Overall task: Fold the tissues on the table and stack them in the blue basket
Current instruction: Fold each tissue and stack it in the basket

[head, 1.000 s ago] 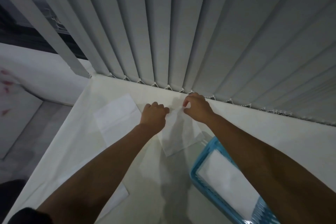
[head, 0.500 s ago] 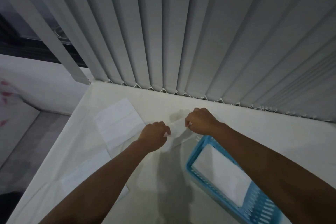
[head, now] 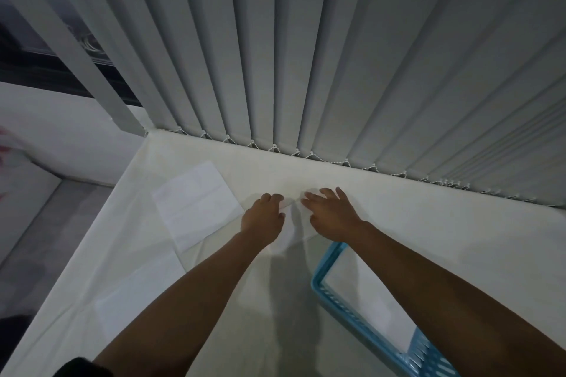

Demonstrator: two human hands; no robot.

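Fingers [head: 326, 194] of right hand [head: 332, 217] spread flat, left hand [head: 263, 219] curled, on one tissue [head: 289, 234] | two flat tissues [head: 196, 205] left | one blue basket [head: 324, 288]

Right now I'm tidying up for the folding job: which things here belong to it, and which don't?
Belong: tissue under both hands; unfolded tissue; near tissue; blue basket holding folded tissue.
Don't: vertical blinds; floor.

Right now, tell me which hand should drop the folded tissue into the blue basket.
Right hand: it rests on the tissue directly beside the blue basket; the left hand would have to cross over.
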